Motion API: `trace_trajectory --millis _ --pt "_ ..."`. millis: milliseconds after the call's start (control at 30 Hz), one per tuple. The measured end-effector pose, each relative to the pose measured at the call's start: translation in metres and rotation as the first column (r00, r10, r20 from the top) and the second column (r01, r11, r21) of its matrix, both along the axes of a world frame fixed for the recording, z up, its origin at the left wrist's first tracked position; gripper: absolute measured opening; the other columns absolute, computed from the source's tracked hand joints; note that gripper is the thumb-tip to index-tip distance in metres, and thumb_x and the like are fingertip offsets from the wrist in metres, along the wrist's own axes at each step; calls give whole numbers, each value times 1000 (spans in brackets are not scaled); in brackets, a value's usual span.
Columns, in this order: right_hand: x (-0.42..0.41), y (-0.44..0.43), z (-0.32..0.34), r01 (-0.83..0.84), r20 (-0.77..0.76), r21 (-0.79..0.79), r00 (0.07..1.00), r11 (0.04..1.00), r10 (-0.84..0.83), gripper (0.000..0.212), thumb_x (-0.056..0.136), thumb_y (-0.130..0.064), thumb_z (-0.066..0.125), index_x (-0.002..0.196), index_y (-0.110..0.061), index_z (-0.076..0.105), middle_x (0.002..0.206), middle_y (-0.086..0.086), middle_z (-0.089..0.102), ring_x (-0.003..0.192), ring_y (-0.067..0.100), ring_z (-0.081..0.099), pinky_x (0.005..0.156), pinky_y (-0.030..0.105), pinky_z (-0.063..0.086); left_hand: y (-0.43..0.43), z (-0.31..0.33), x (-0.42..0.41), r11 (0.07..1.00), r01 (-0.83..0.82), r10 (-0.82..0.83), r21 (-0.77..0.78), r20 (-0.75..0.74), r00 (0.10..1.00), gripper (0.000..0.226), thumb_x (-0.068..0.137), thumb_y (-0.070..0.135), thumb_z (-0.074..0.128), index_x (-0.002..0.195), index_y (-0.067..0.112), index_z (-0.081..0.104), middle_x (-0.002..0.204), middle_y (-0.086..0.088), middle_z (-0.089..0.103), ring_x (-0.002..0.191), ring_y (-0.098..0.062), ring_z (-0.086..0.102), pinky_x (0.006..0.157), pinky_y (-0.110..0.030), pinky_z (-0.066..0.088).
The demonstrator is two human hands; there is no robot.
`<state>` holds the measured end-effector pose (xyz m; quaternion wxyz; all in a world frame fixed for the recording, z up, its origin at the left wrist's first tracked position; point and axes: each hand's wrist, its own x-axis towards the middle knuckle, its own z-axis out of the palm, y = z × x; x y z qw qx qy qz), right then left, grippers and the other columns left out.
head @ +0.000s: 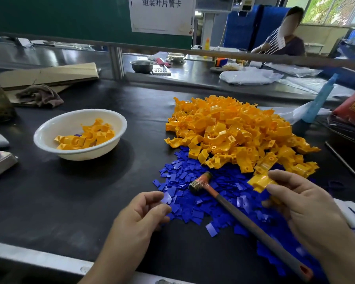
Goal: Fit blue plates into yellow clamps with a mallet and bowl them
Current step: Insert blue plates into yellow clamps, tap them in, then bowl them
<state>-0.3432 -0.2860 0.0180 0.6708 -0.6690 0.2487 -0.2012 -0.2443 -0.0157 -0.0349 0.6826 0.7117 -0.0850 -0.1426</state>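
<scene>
Bench [39,259] covered by a black mat [70,201]. At 7 o'clock, left hand [143,212], thumb and forefinger pinching a single blue plate [166,198] at the near-left edge of the blue heap. At 4 o'clock, right hand [301,203] gripping one yellow clamp [259,182] in curled fingers, lifted above the plates. Between both hands, mallet [248,220] lying on the heap of blue plates [193,212], gripped by neither hand, dark head toward 11 o'clock, grey handle slanting down to 5 o'clock. Just beyond, at 1 to 2 o'clock, large heap of yellow clamps [238,132], its near edge spilling onto the blue plates. At 9 o'clock, well apart from both heaps, white bowl [47,132] holding a small cluster of yellow clamps [84,136], a glimpse of blue among them. At 10 o'clock, crumpled rag [39,95] on flattened cardboard [49,73]. At 12 o'clock, on a farther bench, metal bowl [142,65]; at 1 o'clock, another person [283,46].
</scene>
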Motion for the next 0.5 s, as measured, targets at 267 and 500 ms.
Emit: trace_trajectory --millis 267,500 --pt "-2 58 1 -458 109 444 881 770 461 29 63 -1 75 92 -6 73 82 17 68 60 25 62 43 27 48 -25 36 -13 871 483 -491 -88 -115 864 32 81 45 62 111 37 68 103 -3 74 90 -20 71 70 -29 55" --pt "-2 76 -8 -320 105 581 941 748 320 40 68 -2 67 108 0 61 85 20 66 64 25 63 49 31 52 -31 29 -22 905 388 -414 -178 -151 898 28 67 35 77 92 24 73 74 -5 70 61 -15 63 54 -24 49"
